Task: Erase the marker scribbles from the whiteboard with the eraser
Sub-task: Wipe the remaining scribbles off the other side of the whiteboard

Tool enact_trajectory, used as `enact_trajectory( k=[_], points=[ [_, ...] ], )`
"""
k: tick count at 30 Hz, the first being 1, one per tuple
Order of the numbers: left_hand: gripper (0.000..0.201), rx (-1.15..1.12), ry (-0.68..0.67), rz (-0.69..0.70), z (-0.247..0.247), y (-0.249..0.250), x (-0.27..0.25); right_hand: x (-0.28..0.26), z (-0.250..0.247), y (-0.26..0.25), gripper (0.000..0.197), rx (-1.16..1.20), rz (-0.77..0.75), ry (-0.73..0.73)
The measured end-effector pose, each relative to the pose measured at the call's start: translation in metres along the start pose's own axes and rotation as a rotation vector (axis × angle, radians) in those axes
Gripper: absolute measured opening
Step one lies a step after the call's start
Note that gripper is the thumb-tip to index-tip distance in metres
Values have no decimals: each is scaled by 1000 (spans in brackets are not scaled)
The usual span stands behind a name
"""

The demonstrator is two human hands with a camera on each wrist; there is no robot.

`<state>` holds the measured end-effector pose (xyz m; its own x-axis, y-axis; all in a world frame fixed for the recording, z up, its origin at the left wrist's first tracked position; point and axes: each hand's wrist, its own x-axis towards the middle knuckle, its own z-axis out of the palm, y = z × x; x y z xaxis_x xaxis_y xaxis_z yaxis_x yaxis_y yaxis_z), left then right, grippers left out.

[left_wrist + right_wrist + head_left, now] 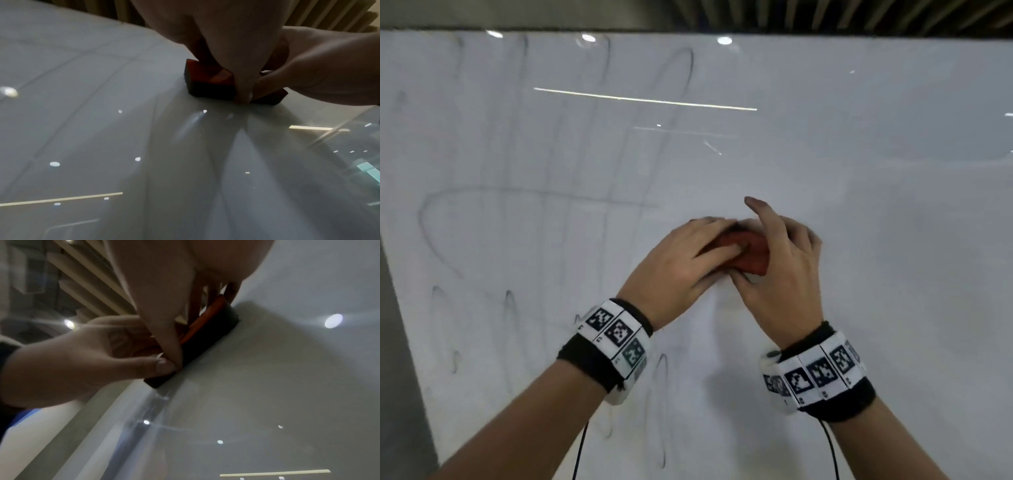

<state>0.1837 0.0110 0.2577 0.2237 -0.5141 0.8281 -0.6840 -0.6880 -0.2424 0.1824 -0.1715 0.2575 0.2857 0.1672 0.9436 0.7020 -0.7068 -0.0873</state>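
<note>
A red eraser point(751, 251) with a dark felt face point(207, 88) is pressed flat against the whiteboard point(876, 212). Both hands hold it. My left hand point(705, 243) lies over its left end, with the fingers curled on top and the thumb underneath. My right hand point(774, 260) grips the right end, its thumb point(164, 337) on the lower edge and its index finger lifted off. Faint grey marker scribbles point(534, 195) cover the left half of the board, left of the eraser. The eraser point(207, 339) is mostly hidden by fingers.
The board's left edge meets a grey wall point(393, 342). Above its top edge runs a slatted ceiling point(876, 13). The right half of the board shows only light reflections point(647, 99). Thin black cables point(580, 452) hang from both wrist bands.
</note>
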Motion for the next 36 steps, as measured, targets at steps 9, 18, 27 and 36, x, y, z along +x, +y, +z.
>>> enact_trajectory(
  k=[9,18,27,36],
  points=[
    [57,262,422,-627,-87,-93,58,133,-54,-3,71,-207,45,142],
    [55,472,230,-266,-60,-69,72,160,-40,-7,61,-583,157,133],
    [58,461,317,-411,-44,-59,88,160,-38,-2,58,-641,150,154],
    [59,426,437,-719,-71,-94,94,160,-38,-2,58,-626,150,156]
  ],
)
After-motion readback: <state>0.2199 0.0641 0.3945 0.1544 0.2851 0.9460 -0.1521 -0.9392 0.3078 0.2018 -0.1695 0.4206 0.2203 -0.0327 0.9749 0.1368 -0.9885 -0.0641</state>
